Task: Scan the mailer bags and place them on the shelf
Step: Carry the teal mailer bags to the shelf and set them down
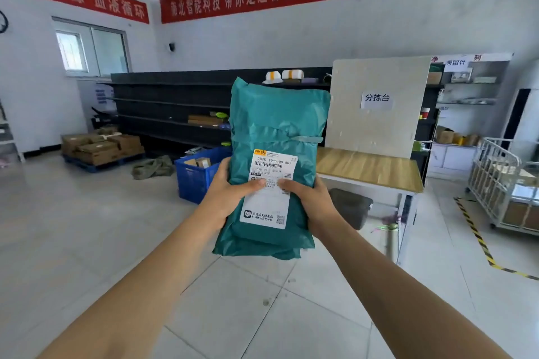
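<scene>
While left hand [230, 197] and right hand [310, 198] grip mailer bag [277, 125], tiled floor [87, 227], dark shelf [169, 102]

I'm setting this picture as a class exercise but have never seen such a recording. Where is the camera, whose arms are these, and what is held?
No machine here: one camera sits on a person's head, looking forward and down, so both bare arms are the wearer's own. The left hand and right hand grip a teal mailer bag upright, thumbs on its white label. Behind stand dark shelves, a blue crate on the floor, and a wooden-topped table with a pale board upright at its back.
</scene>
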{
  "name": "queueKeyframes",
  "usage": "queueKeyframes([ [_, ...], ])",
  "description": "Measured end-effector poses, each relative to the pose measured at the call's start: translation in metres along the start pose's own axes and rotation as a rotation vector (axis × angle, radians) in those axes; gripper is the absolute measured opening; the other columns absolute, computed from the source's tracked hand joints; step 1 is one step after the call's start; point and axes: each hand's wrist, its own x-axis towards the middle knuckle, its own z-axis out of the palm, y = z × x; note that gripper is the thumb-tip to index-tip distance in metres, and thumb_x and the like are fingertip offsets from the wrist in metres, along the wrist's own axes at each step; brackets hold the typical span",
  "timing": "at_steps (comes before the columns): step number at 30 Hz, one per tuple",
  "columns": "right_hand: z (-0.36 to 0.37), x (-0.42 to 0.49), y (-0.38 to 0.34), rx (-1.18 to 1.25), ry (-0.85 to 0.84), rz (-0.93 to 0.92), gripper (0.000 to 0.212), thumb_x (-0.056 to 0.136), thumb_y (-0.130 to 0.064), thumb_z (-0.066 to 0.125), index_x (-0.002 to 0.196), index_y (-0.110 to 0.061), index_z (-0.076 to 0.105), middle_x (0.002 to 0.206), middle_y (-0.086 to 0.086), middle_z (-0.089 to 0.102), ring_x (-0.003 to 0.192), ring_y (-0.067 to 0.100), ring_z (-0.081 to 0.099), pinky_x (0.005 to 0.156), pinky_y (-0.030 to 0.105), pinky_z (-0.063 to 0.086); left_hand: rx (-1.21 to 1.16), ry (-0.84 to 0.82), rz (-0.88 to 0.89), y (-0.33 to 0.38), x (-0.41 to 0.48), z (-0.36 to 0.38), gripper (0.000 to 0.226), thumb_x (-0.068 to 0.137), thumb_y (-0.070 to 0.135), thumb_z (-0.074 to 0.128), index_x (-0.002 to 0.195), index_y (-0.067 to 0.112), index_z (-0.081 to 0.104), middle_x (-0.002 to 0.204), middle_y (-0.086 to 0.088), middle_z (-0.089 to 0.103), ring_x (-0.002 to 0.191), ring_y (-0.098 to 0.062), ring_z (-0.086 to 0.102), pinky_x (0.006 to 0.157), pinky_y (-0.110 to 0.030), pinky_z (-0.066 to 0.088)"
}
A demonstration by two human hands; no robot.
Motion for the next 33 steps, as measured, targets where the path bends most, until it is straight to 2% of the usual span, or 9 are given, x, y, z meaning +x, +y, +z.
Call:
queueKeyframes([
  [4,-0.015,0.079,0.005,0.033,-0.021,0.004,0.047,0.076,0.000,0.074,0.119,-0.009,0.058,0.105,0.011,0.074,0.089,0.028,0.072,0.074,0.041,0.059,0.059,-0.013,0.033,-0.013,0.075,0.016,0.055,0.071,0.007,0.079,0.112,0.028,0.048,0.111,0.001,0.066,0.095,-0.017,0.067,0.070,-0.027,0.056],
  [8,-0.022,0.174,0.012,0.018,-0.124,-0.005,0.045,0.078,0.001,0.072,0.119,-0.009,0.057,0.106,0.011,0.073,0.089,0.027,0.072,0.071,0.038,0.060,0.030,0.085,0.073,-0.037,0.151,0.022,0.060,0.072,0.004,0.078,0.119,0.022,0.045,0.105,0.003,0.066,0.088,-0.012,0.067,0.061,-0.020,0.056],
  [12,-0.007,0.273,0.020,0.012,-0.256,0.007,0.040,0.078,0.005,0.070,0.114,-0.007,0.059,0.106,0.014,0.073,0.091,0.032,0.071,0.081,0.046,0.058,0.006,0.262,0.088,-0.055,0.225,0.014,0.053,0.071,0.003,0.078,0.110,0.024,0.050,0.096,0.005,0.068,0.076,-0.009,0.069,0.056,-0.021,0.056],
  [15,0.022,0.345,0.028,0.033,-0.353,0.050,0.041,0.077,0.004,0.072,0.114,-0.008,0.059,0.102,0.013,0.074,0.089,0.032,0.072,0.079,0.044,0.058,0.044,0.383,0.086,-0.053,0.277,-0.009,0.050,0.069,0.004,0.080,0.100,0.031,0.051,0.102,0.001,0.069,0.080,-0.014,0.070,0.063,-0.027,0.058],
  [19,0.087,0.418,0.060,0.062,-0.513,0.087,0.036,0.077,0.005,0.071,0.109,-0.010,0.062,0.102,0.013,0.075,0.088,0.031,0.072,0.082,0.046,0.058,0.087,0.551,0.104,-0.053,0.322,-0.062,0.051,0.072,0.002,0.078,0.103,0.030,0.049,0.091,0.008,0.067,0.068,-0.005,0.069,0.052,-0.019,0.054],
  [21,0.130,0.442,0.082,0.088,-0.580,0.121,0.041,0.077,0.005,0.071,0.114,-0.006,0.061,0.106,0.015,0.073,0.091,0.033,0.071,0.085,0.048,0.057,0.126,0.615,0.105,-0.055,0.336,-0.099,0.054,0.072,0.002,0.077,0.110,0.027,0.047,0.094,0.006,0.068,0.071,-0.006,0.070,0.056,-0.021,0.056],
  [24,0.202,0.472,0.111,0.126,-0.691,0.123,0.036,0.078,0.005,0.070,0.110,-0.008,0.062,0.097,0.008,0.076,0.084,0.027,0.073,0.078,0.042,0.059,0.180,0.730,0.127,-0.052,0.357,-0.165,0.055,0.071,0.002,0.078,0.113,0.024,0.049,0.105,-0.002,0.069,0.087,-0.019,0.069,0.073,-0.035,0.058],
  [27,0.283,0.502,0.131,0.151,-0.801,0.127,0.031,0.079,0.005,0.069,0.104,-0.012,0.063,0.089,0.002,0.077,0.079,0.021,0.074,0.072,0.036,0.061,0.194,0.810,0.183,-0.044,0.379,-0.237,0.051,0.072,0.001,0.077,0.106,0.027,0.051,0.097,0.004,0.069,0.082,-0.015,0.069,0.066,-0.030,0.058],
  [33,0.443,0.552,0.163,0.172,-0.950,0.139,0.036,0.077,0.002,0.073,0.108,-0.012,0.061,0.104,0.010,0.074,0.089,0.027,0.073,0.079,0.041,0.060,0.230,0.939,0.218,-0.019,0.421,-0.382,0.053,0.071,0.002,0.078,0.111,0.024,0.051,0.104,-0.001,0.070,0.086,-0.018,0.070,0.068,-0.033,0.057],
])
